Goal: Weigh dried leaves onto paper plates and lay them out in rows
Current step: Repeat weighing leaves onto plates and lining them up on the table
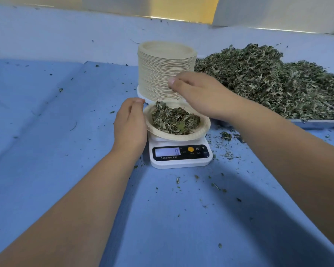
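Note:
A paper plate (158, 132) heaped with dried leaves (175, 119) sits tilted just above a white digital scale (179, 156) whose display reads 0. My left hand (130, 124) grips the plate's left rim. My right hand (199, 95) hovers palm down over the plate's far right rim, its thumb pointing left in front of a tall stack of paper plates (165, 70). Its fingers are hidden beneath the hand. A big pile of dried leaves (268, 79) lies to the right.
The leaf pile rests on a metal tray (316, 124) at the right edge. A blue cloth (46, 132) covers the table, strewn with leaf crumbs around the scale. A pale wall rises behind the table.

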Demonstrator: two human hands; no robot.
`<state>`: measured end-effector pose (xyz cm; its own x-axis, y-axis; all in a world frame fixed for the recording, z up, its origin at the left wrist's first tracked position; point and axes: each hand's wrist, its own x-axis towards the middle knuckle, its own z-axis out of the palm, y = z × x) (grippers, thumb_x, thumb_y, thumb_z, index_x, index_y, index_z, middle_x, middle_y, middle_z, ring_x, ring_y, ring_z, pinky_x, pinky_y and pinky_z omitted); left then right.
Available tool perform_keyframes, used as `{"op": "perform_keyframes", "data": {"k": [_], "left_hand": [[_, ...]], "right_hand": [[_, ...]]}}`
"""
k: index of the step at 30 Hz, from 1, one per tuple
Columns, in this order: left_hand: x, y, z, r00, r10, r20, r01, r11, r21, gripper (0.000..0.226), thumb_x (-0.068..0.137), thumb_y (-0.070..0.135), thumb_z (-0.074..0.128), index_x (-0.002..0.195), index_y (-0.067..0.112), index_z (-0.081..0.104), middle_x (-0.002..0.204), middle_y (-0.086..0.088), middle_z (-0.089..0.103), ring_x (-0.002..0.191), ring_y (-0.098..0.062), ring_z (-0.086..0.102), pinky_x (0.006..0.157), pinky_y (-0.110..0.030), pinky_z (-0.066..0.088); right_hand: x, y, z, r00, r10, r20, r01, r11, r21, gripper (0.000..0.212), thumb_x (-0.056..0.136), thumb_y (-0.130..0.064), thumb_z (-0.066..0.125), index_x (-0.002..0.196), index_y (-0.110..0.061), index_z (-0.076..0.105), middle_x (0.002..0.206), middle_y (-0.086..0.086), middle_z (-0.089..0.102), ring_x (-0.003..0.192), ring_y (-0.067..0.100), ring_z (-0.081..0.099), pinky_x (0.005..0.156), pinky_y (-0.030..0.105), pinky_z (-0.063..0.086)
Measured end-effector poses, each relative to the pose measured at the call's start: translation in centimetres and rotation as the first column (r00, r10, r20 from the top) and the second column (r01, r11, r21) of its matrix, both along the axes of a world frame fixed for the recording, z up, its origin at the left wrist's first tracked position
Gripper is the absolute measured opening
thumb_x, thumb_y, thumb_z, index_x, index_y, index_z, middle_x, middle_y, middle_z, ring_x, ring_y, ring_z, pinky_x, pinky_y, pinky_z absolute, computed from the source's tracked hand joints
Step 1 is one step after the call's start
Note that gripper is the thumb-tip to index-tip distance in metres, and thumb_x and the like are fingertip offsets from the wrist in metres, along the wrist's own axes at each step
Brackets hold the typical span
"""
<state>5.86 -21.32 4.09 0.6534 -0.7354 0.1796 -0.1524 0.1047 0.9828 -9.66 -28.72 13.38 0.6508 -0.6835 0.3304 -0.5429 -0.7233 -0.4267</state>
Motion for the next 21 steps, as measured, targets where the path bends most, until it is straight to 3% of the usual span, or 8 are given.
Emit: {"op": "perform_keyframes", "data": {"k": [3,6,9,11,13,16,18,21], "left_hand": [[-0.2,0.3,0.1,0.999,-0.004,0.032,0.004,1.0,0.005,0.022,0.1,0.031,0.044,0.099,0.032,0.066,0.08,0.046,0.058,0.078,0.028,0.05,0.064,0.0,0.036],[-0.4,0.4,0.1,1.0,-0.017,0.017,0.017,1.0,0.001,0.024,0.089,0.036,0.048,0.102,0.035,0.068,0.089,0.024,0.066,0.071,0.016,0.055,0.071,-0.019,0.041],[-0.5,0.7,0.1,0.999,-0.045,0.027,0.045,0.999,0.001,0.026,0.087,0.033,0.049,0.102,0.037,0.07,0.088,0.022,0.066,0.068,0.018,0.054,0.067,-0.015,0.041],[-0.6,0.9,0.2,0.997,-0.062,0.039,0.062,0.998,-0.001,0.028,0.088,0.033,0.049,0.103,0.039,0.072,0.086,0.035,0.063,0.074,0.026,0.052,0.067,-0.005,0.038],[-0.7,1.0,0.2,0.995,-0.096,0.035,0.096,0.995,-0.009,0.035,0.09,0.032,0.048,0.113,0.039,0.074,0.111,0.039,0.063,0.096,0.028,0.05,0.08,0.0,0.034],[-0.9,1.2,0.4,0.993,-0.11,0.031,0.11,0.994,-0.008,0.041,0.093,0.032,0.046,0.126,0.036,0.071,0.152,0.017,0.051,0.134,0.007,0.043,0.111,-0.019,0.03],[-1.1,1.4,0.6,0.994,-0.099,0.038,0.099,0.995,0.004,0.048,0.088,0.037,0.045,0.13,0.037,0.069,0.153,0.015,0.05,0.141,0.002,0.04,0.118,-0.026,0.028],[-1.2,1.4,0.6,0.996,-0.079,0.04,0.078,0.997,0.017,0.05,0.085,0.039,0.045,0.13,0.038,0.068,0.141,0.021,0.057,0.129,0.007,0.048,0.111,-0.023,0.035]], "right_hand": [[-1.8,-0.8,-1.0,0.999,-0.02,0.042,0.019,0.999,0.025,0.035,0.104,-0.046,0.046,0.103,-0.019,0.068,0.09,0.001,0.067,0.08,0.015,0.059,0.074,0.031,0.045],[-3.5,-2.0,-2.8,0.993,-0.088,0.073,0.092,0.994,-0.054,0.025,0.103,-0.044,0.049,0.103,-0.027,0.069,0.086,-0.01,0.067,0.076,0.004,0.059,0.065,0.025,0.044],[-6.0,-3.7,-4.4,0.966,-0.24,0.091,0.251,0.958,-0.141,0.027,0.103,-0.041,0.047,0.104,-0.022,0.066,0.085,-0.001,0.067,0.075,0.016,0.061,0.068,0.031,0.05],[-7.7,-4.5,-5.8,0.929,-0.37,0.019,0.366,0.911,-0.189,0.033,0.104,-0.045,0.042,0.106,-0.019,0.062,0.085,0.007,0.066,0.073,0.027,0.058,0.065,0.038,0.049],[-8.7,-4.9,-7.2,0.863,-0.476,-0.17,0.431,0.869,-0.243,0.048,0.105,-0.055,0.029,0.101,-0.018,0.059,0.083,0.008,0.062,0.073,0.031,0.055,0.064,0.038,0.043],[-9.2,-5.0,-8.1,0.778,-0.505,-0.373,0.413,0.859,-0.302,0.068,0.101,-0.067,0.012,0.091,-0.019,0.06,0.078,0.005,0.061,0.072,0.031,0.057,0.062,0.036,0.037],[-9.1,-5.0,-8.2,0.788,-0.507,-0.348,0.409,0.855,-0.318,0.067,0.1,-0.068,0.013,0.082,-0.02,0.056,0.069,0.002,0.057,0.063,0.025,0.054,0.056,0.032,0.032],[-9.1,-4.7,-8.2,0.801,-0.509,-0.316,0.411,0.851,-0.328,0.064,0.101,-0.066,0.02,0.072,-0.019,0.05,0.062,0.002,0.054,0.057,0.021,0.05,0.052,0.028,0.026]]}}
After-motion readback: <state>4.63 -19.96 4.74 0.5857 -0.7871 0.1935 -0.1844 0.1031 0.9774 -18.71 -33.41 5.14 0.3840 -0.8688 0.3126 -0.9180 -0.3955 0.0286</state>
